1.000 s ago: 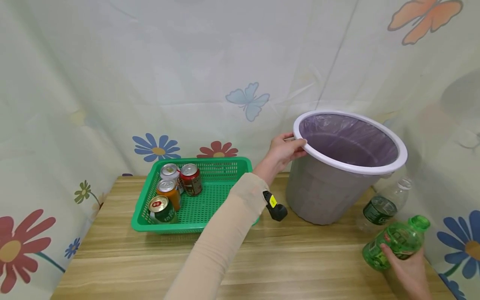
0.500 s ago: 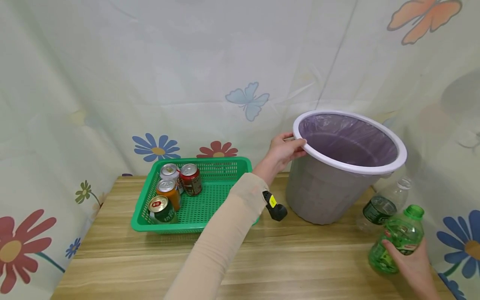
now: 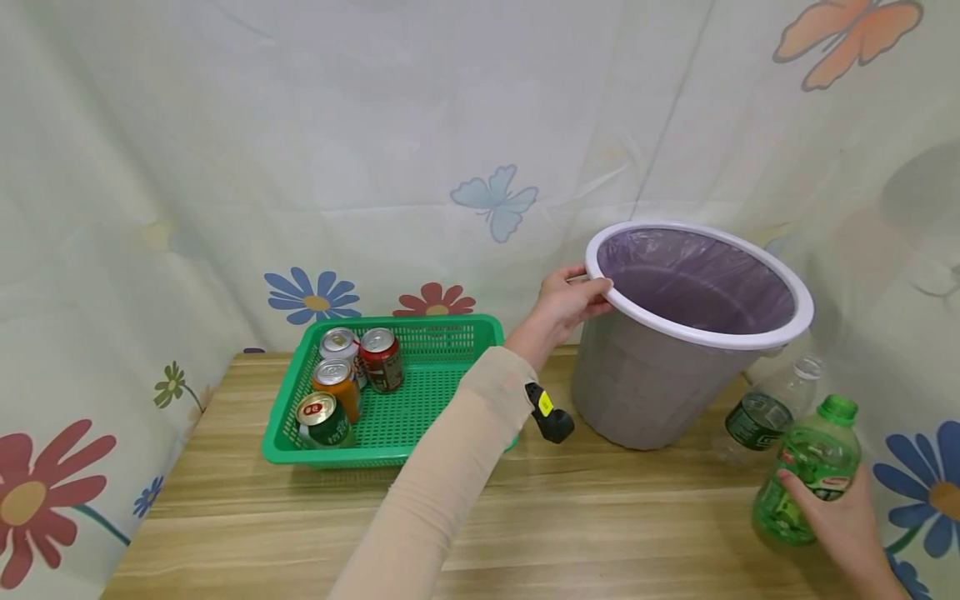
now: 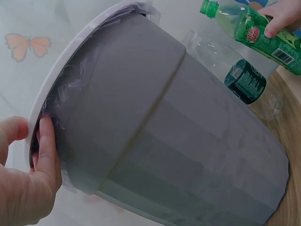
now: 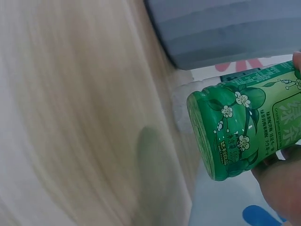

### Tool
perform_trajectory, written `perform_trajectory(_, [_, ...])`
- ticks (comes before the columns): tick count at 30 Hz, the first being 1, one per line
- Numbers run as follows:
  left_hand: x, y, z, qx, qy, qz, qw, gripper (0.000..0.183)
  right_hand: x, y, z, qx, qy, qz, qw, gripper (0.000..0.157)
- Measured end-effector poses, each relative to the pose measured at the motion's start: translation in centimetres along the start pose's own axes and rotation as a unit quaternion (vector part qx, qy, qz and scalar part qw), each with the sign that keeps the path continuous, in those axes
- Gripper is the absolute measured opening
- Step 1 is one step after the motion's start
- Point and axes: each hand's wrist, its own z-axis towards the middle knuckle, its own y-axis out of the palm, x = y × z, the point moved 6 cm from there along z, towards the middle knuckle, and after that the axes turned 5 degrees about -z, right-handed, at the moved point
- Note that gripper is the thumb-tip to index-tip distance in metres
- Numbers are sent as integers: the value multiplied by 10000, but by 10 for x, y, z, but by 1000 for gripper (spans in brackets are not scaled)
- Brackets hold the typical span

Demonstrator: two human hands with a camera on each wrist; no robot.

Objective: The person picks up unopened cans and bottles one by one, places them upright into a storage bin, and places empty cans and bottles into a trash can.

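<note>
My left hand [image 3: 566, 304] pinches the white rim of a grey trash bin [image 3: 637, 383], thumb outside and fingers tucked under the lip in the left wrist view. A thin purple liner bag [image 3: 697, 267] covers the bin's inside. At the far right my right hand [image 3: 843, 517] grips a green plastic drink bottle [image 3: 817, 454] around its middle, cap end up. In the right wrist view the green bottle's base [image 5: 207, 136] faces the camera, with a shadow on the tabletop beyond. A clear bottle [image 3: 759, 421] with a dark green label stands between the bin and the green bottle.
Left of the bin, a green plastic basket [image 3: 427, 454] holds several drink cans [image 3: 382, 358] along its left side. Wood-grain tabletop [image 3: 585, 533] lies in front. A curtain [image 3: 360, 150] printed with flowers and butterflies hangs behind and at both sides.
My right hand has shifted right with the green bottle, which has turned from leaning to nearly upright. My left hand and the bin have stayed in place.
</note>
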Motion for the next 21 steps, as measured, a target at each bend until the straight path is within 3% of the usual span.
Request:
perform_trajectory(9, [0,0,0,16,-26,47,10000,45,-12,-8,7,49,130,-1085,9940,58])
perform_trajectory(21, [0,1,-2,39,-28,-9,10000,45,-19,-18,10,92,339,-1569,9870,66])
